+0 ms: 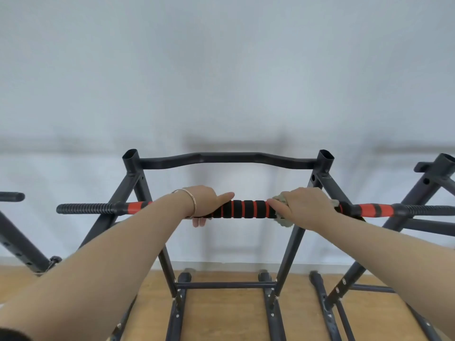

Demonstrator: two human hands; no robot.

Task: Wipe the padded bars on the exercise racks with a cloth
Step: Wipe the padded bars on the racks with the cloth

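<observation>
A pale wall (221,70) fills the space behind, with a wooden floor (221,316) below it. A dark metal rack (135,173) stands in the middle, and a bent top rail (229,157) joins its two posts. Part of a second rack (17,239) shows at the left edge and part of a third rack (418,193) at the right. Nothing stands between the person and the middle rack.

The padded bar (248,209), black foam with orange rings, runs level across the middle rack below the top rail. It ends on the left in a ribbed black grip (83,208).

The left hand (206,203) grips the bar left of centre, fingers curled under it and thumb lying along the top. The right hand (305,205) wraps round the bar further right, with a pale cloth (283,221) bunched between palm and foam, its edge hanging out beneath. A thin bracelet (190,198) circles the left wrist.
</observation>
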